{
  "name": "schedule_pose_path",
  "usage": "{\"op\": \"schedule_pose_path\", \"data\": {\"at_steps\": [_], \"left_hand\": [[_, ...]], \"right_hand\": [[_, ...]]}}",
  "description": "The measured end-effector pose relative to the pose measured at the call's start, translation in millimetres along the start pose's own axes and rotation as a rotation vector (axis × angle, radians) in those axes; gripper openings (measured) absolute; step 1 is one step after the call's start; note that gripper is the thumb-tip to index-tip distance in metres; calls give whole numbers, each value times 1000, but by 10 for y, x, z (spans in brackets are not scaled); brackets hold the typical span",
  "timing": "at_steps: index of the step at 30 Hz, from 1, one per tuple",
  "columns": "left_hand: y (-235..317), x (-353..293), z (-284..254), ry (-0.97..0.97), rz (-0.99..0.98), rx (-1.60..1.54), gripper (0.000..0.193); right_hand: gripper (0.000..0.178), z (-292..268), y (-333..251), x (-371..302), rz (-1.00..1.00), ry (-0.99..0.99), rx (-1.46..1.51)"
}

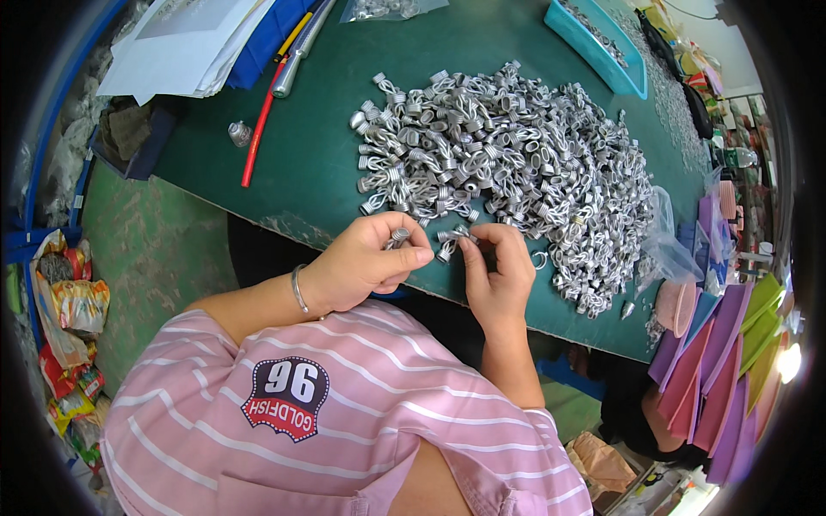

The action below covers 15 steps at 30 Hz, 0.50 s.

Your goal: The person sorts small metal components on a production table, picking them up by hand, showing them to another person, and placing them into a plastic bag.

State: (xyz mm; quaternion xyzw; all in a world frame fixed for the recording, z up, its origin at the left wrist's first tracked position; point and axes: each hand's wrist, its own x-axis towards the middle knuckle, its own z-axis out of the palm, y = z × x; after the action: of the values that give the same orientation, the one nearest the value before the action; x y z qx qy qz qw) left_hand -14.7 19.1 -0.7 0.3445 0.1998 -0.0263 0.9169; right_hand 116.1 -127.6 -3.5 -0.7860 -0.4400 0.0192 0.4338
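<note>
A large heap of small silver metal pieces (516, 155), many with a ribbed round cap and a twisted loop, covers the green table (318, 146) in front of me. My left hand (361, 262) is closed with its fingers curled round a ribbed silver piece (398, 238), whose end shows between thumb and forefinger. At the near edge of the heap, my right hand (502, 275) pinches thumb and forefinger at a small looped metal piece (461, 232). How firmly it is gripped is partly hidden. A loose ring (539, 260) lies just right of that hand.
A red and yellow stick (258, 142), a silver rod-like tool (292, 70) and papers (176, 47) lie at the left. Far right stands a turquoise tray (632, 73) with metal pieces. A clear plastic bag (673, 241) and colourful panels (718, 370) sit at the right.
</note>
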Motion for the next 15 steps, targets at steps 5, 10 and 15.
{"op": "schedule_pose_path", "data": {"at_steps": [5, 10, 15], "left_hand": [[3, 17, 88, 73, 51, 226, 23], [-47, 42, 72, 61, 257, 502, 21], [-87, 57, 50, 42, 571, 679, 24]], "right_hand": [[18, -49, -18, -99, 10, 77, 426], [18, -23, -25, -175, 122, 40, 786], [11, -19, 37, -215, 332, -116, 1180]]}}
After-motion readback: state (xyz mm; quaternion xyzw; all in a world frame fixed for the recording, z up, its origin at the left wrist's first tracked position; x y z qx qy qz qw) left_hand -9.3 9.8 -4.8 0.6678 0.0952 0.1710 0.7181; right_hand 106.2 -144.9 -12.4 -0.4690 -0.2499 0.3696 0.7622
